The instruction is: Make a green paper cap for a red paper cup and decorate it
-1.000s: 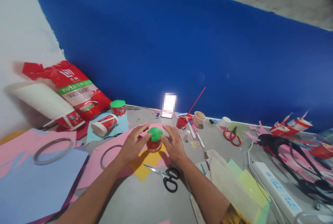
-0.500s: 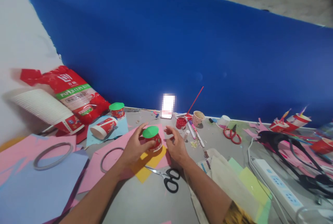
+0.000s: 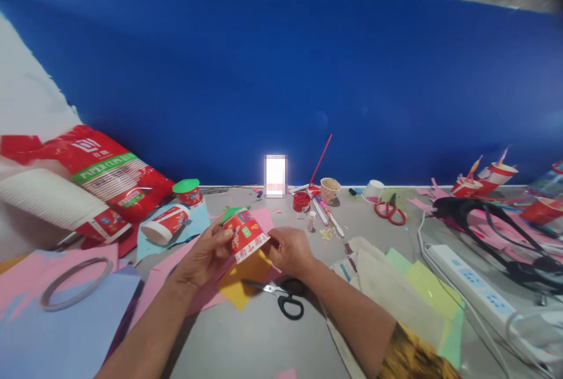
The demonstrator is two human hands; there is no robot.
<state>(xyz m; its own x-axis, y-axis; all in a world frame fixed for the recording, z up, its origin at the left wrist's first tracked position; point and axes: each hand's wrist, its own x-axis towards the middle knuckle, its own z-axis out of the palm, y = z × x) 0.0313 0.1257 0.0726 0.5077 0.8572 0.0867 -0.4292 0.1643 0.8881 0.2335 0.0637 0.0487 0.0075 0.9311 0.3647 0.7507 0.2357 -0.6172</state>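
Observation:
My left hand (image 3: 210, 254) is closed around a red printed paper cup (image 3: 247, 232). A piece of green paper (image 3: 234, 212) covers the cup's narrow end. The cup is tilted, its white wide rim turned down and to the right. Beside that rim my right hand (image 3: 292, 250) is curled shut, its fingertips close to the cup's edge; whether something is pinched in them is hidden. Below the hands lie an orange paper sheet (image 3: 241, 287) and black-handled scissors (image 3: 290, 307), blades pointing left.
Another green-topped cup (image 3: 188, 192) and a cup on its side (image 3: 166, 223) stand at the left, by stacked cups (image 3: 57, 197). Markers (image 3: 328, 217), red scissors (image 3: 389, 212), a cloth (image 3: 387, 291) and a power strip (image 3: 472, 291) are on the right.
My left hand has lifted and tilted the cup, which stood upright before. My right hand, loosely open earlier, has moved to the cup's rim and curled shut.

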